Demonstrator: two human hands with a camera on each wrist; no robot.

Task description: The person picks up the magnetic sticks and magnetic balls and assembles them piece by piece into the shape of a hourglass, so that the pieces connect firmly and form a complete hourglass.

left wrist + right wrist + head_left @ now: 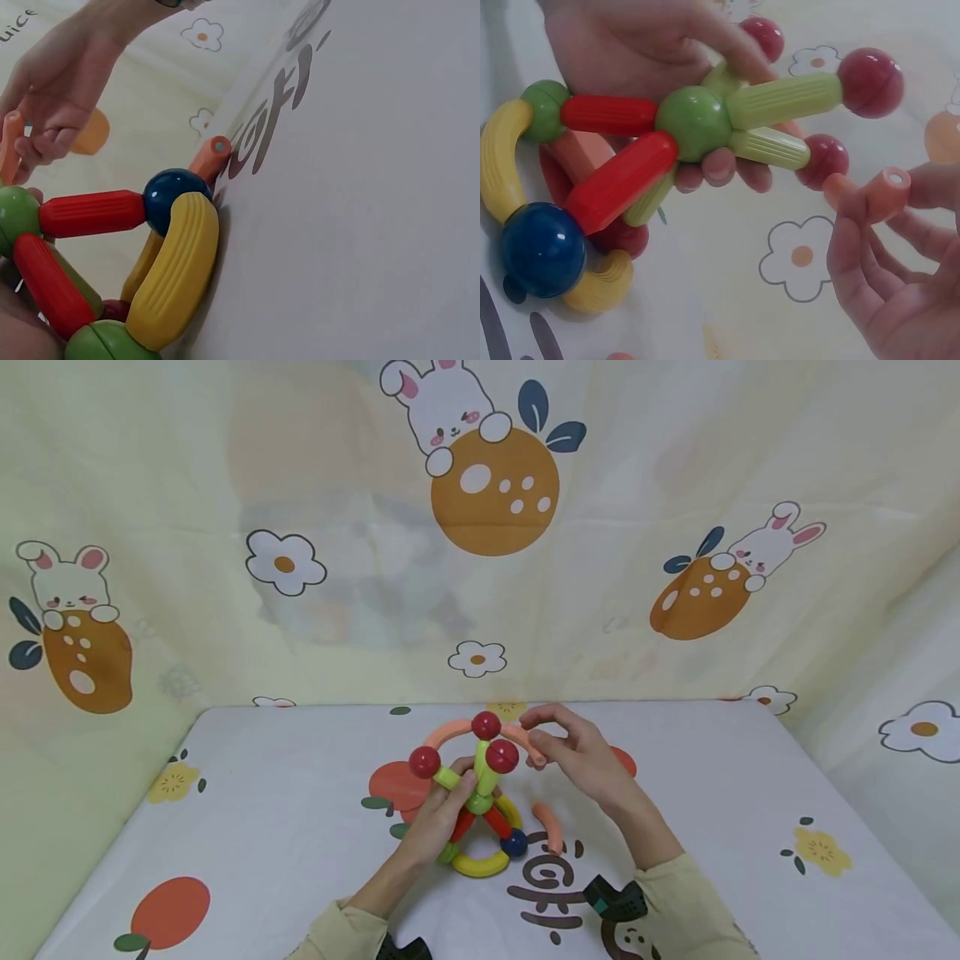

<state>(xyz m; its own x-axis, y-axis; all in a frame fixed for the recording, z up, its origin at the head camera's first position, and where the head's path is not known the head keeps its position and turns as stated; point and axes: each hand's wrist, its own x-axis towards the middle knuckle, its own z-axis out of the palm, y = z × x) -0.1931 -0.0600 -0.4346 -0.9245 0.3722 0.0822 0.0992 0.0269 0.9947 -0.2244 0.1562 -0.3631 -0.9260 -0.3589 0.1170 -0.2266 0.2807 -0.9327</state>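
A magnetic rod-and-ball construction stands on the table, with a green ball point(480, 803) at its middle. My left hand point(435, 822) grips it around the middle. Below are red rods point(607, 115), a blue ball point(544, 250) and curved yellow rods point(176, 270) forming a ring. Light green rods point(784, 100) rise to red balls point(424, 762). One curved orange rod joins two of those balls. My right hand point(581, 756) pinches another curved orange rod point(525, 743), one end at the top red ball; whether they touch I cannot tell.
A loose curved orange rod point(550, 828) lies on the table right of the construction. The white tablecloth point(285, 860) carries printed fruit and lettering. A patterned curtain point(360, 635) hangs behind the table. Dark wrist devices point(617, 899) sit at both sleeves.
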